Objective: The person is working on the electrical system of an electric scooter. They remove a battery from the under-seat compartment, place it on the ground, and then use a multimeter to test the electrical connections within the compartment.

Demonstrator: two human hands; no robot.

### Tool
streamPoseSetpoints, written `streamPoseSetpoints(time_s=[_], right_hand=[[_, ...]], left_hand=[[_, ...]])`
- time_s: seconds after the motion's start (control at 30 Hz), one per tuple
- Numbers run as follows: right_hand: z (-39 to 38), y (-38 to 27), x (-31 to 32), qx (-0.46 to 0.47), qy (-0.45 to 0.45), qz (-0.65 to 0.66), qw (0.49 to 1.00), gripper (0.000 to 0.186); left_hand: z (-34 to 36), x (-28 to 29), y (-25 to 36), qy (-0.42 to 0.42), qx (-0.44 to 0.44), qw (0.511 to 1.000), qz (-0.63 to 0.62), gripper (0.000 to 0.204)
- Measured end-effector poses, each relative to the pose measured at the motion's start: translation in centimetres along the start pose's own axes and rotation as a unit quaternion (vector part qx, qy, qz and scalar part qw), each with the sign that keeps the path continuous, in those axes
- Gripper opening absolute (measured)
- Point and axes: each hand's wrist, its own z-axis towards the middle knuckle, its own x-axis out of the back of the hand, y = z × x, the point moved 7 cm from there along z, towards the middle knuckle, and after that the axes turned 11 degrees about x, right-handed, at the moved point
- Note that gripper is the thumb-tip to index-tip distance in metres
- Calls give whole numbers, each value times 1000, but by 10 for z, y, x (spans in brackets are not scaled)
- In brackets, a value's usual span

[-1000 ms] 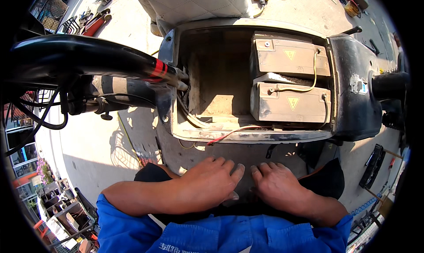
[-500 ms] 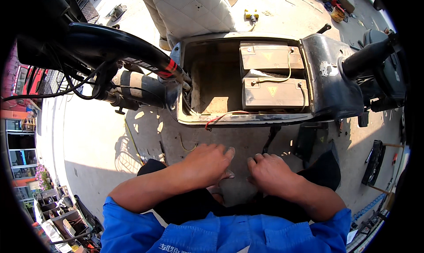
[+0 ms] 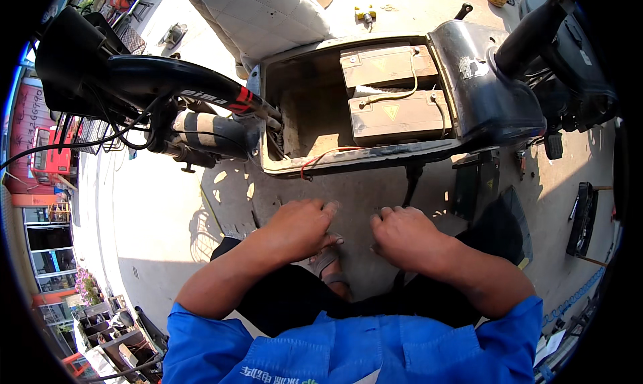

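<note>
My left hand hangs over my left knee, its thumb apart from the loosely bent fingers, with nothing seen in it. Across a gap, my right hand hangs over the other knee, fingers loosely curled and thumb a little apart; nothing shows in it. Neither touches the electric scooter in front. Its open battery compartment holds two brown batteries, a far one and a near one. A pale cable runs between them. A red wire hangs over the compartment's near rim.
The black frame tube rises at left, beside the front wheel. A quilted pale cover stands behind the compartment. At right lies a black tool case. A parts tray sits at lower left. My sandalled foot is below my hands.
My view has shifted and tilted, so the scooter sits higher and further left. Both hands stay over my knees, barely changed. My foot shows more between them.
</note>
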Motion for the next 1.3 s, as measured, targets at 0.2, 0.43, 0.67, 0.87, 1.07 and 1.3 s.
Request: streamPoseSetpoints(time_s=[0.2,0.43,0.67,0.87,1.07,1.3], right_hand=[[-3,-1,-1,2,-8,6,1000,29],[-2,1,0,7,-16,1,1000,35],[2,0,4,8,-15,24,1000,25],[9,11,5,-6,-45,27,999,28],[20,16,11,-10,-56,44,997,32],[36,18,17,1,-61,58,996,36]], left_hand=[[-3,1,3,29,-14,999,15,53],[-4,11,17,21,-33,999,9,55],[-2,18,27,14,-79,997,12,60],[0,19,23,-1,-116,993,-3,63],[3,19,15,-5,-143,989,-26,64],[8,17,8,-26,-154,987,-42,64]])
